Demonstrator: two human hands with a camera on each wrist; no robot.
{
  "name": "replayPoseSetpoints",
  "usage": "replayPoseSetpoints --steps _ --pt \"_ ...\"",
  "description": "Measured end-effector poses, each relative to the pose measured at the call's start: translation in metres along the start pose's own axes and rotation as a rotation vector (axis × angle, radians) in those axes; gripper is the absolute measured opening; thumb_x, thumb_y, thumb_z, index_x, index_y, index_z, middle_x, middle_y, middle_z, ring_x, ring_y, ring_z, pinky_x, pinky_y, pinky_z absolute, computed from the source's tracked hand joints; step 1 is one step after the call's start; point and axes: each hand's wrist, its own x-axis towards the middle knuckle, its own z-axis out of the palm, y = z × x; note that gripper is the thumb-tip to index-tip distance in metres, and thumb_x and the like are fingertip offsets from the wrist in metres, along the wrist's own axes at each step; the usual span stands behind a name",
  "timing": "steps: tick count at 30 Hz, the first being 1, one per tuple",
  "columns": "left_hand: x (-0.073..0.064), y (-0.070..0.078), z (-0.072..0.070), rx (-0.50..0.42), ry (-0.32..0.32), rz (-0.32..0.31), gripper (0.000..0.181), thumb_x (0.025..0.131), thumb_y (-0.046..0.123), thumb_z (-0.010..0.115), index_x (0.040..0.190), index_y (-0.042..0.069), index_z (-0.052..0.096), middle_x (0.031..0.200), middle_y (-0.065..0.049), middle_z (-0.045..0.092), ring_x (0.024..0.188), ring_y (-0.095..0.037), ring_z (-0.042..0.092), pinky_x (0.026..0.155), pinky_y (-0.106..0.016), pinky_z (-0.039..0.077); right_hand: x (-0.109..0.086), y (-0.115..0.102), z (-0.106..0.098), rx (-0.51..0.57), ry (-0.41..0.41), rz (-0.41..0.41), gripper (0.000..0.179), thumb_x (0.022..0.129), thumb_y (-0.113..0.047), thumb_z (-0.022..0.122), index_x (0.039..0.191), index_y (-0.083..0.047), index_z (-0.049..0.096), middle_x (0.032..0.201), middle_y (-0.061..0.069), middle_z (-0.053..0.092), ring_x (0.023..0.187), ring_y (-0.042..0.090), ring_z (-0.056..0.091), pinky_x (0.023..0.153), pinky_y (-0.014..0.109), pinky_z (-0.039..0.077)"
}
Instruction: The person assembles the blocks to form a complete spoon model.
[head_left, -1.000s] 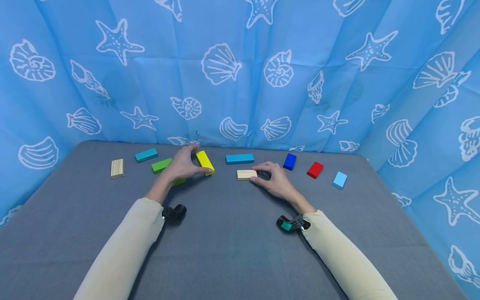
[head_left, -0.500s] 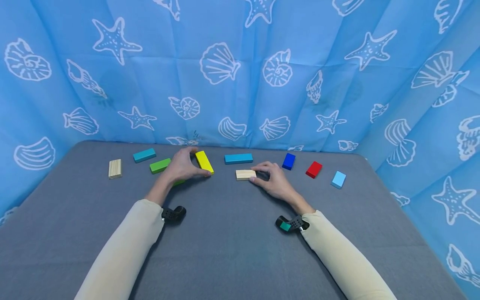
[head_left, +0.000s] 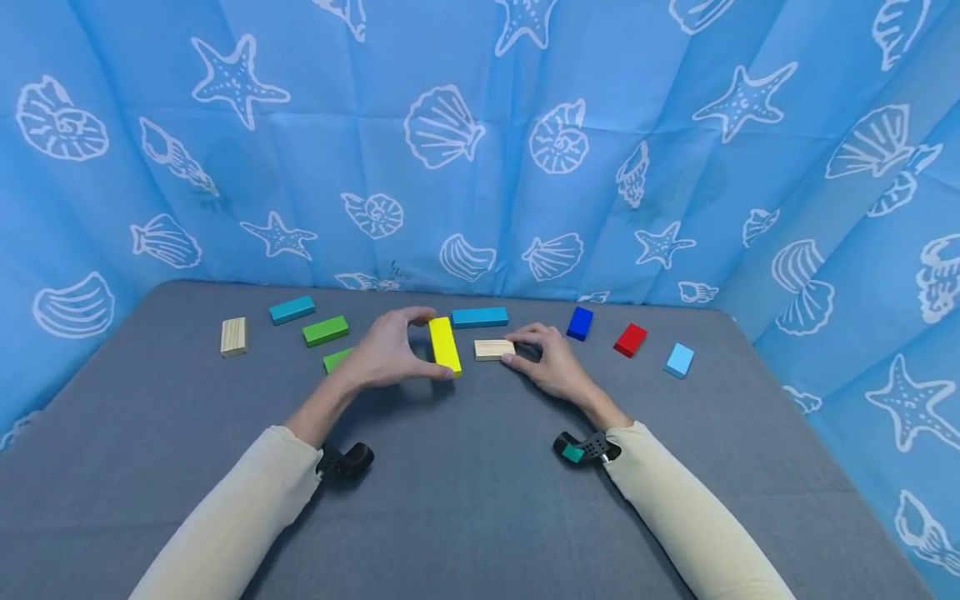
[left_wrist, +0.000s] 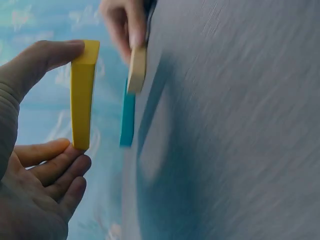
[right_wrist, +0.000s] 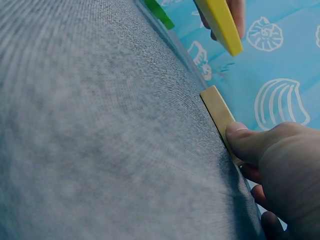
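Note:
My left hand (head_left: pixel 386 350) pinches a yellow block (head_left: pixel 445 346) by its two ends, thumb at one end and fingertips at the other. In the left wrist view the yellow block (left_wrist: pixel 83 100) hangs above the cloth, its shadow falling apart from it. My right hand (head_left: pixel 551 360) pinches the right end of a plain wooden block (head_left: pixel 491 350), which lies on the table. The right wrist view shows the thumb pressed against this wooden block (right_wrist: pixel 218 111). Just behind both held blocks lies a long blue block (head_left: pixel 480 317).
On the grey tablecloth (head_left: pixel 465 500), left side, lie another wooden block (head_left: pixel 234 337), a teal block (head_left: pixel 292 310) and two green blocks (head_left: pixel 326 331). To the right are a dark blue block (head_left: pixel 580 323), a red block (head_left: pixel 630 339) and a light blue block (head_left: pixel 678 360). A blue curtain hangs behind.
My left hand has lifted the yellow block off the table and carried it right and nearer me, towards the wooden block. The right hand and its block have stayed put.

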Motion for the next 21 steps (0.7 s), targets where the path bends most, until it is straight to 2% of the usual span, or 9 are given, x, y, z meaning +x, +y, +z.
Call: replayPoseSetpoints --steps 6,9,15,21 --pt "-0.016 0.018 0.019 -0.007 -0.071 0.032 0.092 0.072 0.041 0.090 0.146 0.004 0.051 0.143 -0.011 0.055 0.132 -0.031 0.049 0.109 -0.053 0.039 0.000 -0.002 0.000 -0.011 -0.014 0.028 0.037 0.093 -0.021 0.076 0.127 -0.006 0.071 0.127 0.014 0.063 0.113 0.033 0.050 0.096 0.052 0.039" --pt "-0.022 0.026 0.029 -0.011 -0.112 0.023 0.093 0.071 0.042 0.091 0.146 0.006 0.051 0.143 -0.010 0.055 0.132 -0.029 0.049 0.109 -0.052 0.039 0.000 -0.002 0.000 -0.016 -0.017 0.033 0.037 0.094 -0.022 0.076 0.127 -0.006 0.071 0.127 0.014 0.063 0.114 0.033 0.049 0.096 0.052 0.039" --pt "-0.030 0.030 0.048 -0.002 -0.168 0.019 0.094 0.070 0.044 0.092 0.146 0.007 0.052 0.144 -0.008 0.056 0.133 -0.027 0.049 0.110 -0.050 0.039 0.000 -0.001 -0.001 -0.025 -0.023 0.035 0.038 0.094 -0.023 0.075 0.128 -0.006 0.070 0.127 0.014 0.062 0.115 0.034 0.049 0.097 0.054 0.039" --pt "-0.032 0.029 0.055 -0.021 -0.190 0.018 0.092 0.071 0.042 0.093 0.146 0.007 0.053 0.145 -0.008 0.055 0.136 -0.026 0.048 0.112 -0.049 0.037 0.000 0.000 -0.001 -0.022 -0.029 0.031 0.038 0.095 -0.023 0.074 0.128 -0.006 0.070 0.128 0.014 0.062 0.116 0.034 0.050 0.097 0.055 0.039"
